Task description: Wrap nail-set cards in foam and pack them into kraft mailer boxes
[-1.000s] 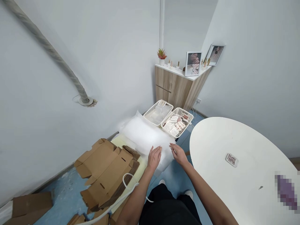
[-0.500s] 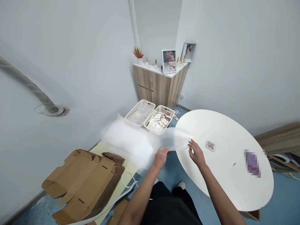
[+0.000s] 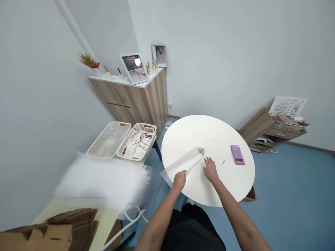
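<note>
A strip of thin white foam wrap (image 3: 183, 164) lies across the round white table (image 3: 199, 129), running from beyond the table's near edge up to a small clear pack of pink-and-red press-on nails (image 3: 201, 151), its narrow end just touching or slightly under the pack. The person's left hand (image 3: 179, 180) sits on the strip's near part, fingers bunched and curved downward over the foam; whether they pinch it or only press on it cannot be told. The right hand (image 3: 210, 170) rests just beside the strip, near the nail pack, its fingers (image 3: 206, 161) loosely parted and pointing forward, fingertips down at the strip's edge, with nothing visibly gripped. Farther across the tabletop lies a purple box (image 3: 237, 154), pixelated so that any label is unreadable. Left of the table, a fluffy mass of the same white foam (image 3: 99, 181) sits, blurred, on a pale yellow surface (image 3: 75, 209), with flattened cardboard box blanks (image 3: 60, 232) at its near side. Beyond it stand two white lattice baskets, one holding clear packaging (image 3: 108, 140), the other printed cards (image 3: 137, 145) whose text is too small to read. Behind them is a wood-grain cabinet (image 3: 131, 104) bearing framed nail photographs (image 3: 133, 68). A low shelf unit (image 3: 261, 129) by the far wall holds a printed chart (image 3: 288, 106), also illegible.
</note>
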Action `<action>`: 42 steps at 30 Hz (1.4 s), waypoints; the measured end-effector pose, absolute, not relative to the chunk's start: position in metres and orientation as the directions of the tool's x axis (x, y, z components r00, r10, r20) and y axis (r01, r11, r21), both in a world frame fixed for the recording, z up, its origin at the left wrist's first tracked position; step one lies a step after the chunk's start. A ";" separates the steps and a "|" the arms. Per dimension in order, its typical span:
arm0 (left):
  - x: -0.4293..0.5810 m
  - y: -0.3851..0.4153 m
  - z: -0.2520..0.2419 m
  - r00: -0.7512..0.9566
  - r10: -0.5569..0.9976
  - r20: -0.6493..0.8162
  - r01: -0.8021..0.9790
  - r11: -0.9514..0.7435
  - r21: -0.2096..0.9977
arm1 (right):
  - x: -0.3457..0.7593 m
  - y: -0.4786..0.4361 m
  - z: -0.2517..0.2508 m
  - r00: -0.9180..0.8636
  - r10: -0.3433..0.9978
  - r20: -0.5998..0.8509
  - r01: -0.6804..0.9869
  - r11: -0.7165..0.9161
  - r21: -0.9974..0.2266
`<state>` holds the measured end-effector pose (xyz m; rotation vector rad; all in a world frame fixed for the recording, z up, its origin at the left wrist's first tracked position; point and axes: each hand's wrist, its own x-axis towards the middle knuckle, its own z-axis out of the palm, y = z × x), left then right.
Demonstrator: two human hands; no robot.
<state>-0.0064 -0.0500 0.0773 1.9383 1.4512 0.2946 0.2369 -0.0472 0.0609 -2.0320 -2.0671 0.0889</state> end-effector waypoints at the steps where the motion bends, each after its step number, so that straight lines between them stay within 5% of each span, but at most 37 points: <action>1: 0.002 -0.049 0.077 0.336 0.913 -0.230 0.770 -0.126 0.626 | 0.247 -0.049 0.057 0.020 0.996 0.089 0.977 -0.001 -0.212; 6: 0.041 -0.050 0.069 0.328 0.922 -0.207 0.748 -0.119 0.653 | 0.288 -0.037 0.043 0.069 0.993 -0.094 0.972 -0.088 -0.219; 11: 0.060 -0.062 0.058 0.438 0.899 -0.008 0.629 -0.300 0.718 | 0.305 0.002 0.042 0.001 0.985 -0.172 0.968 -0.044 -0.248; 14: 0.053 -0.067 0.050 0.510 0.856 0.090 0.694 -0.471 0.545 | 0.306 0.030 0.044 -0.028 0.977 -0.211 0.963 -0.030 -0.267; 18: 0.031 -0.073 0.039 0.534 0.845 0.023 0.807 -0.517 0.284 | 0.301 0.060 0.046 -0.070 0.968 -0.242 0.951 -0.009 -0.310; 25: 0.030 -0.079 0.030 0.430 0.901 -0.059 0.889 -0.412 0.200 | 0.300 0.073 0.036 -0.179 0.981 -0.079 0.900 0.131 -0.415; 37: 0.123 -0.034 0.021 0.224 0.969 -0.105 0.942 -0.188 0.278 | 0.369 0.041 0.062 0.226 0.949 0.219 0.847 -0.080 -0.526; 42: 0.152 -0.023 0.032 0.220 0.961 -0.170 0.928 -0.152 0.342 | 0.351 0.023 0.074 0.127 0.966 0.224 0.836 0.017 -0.549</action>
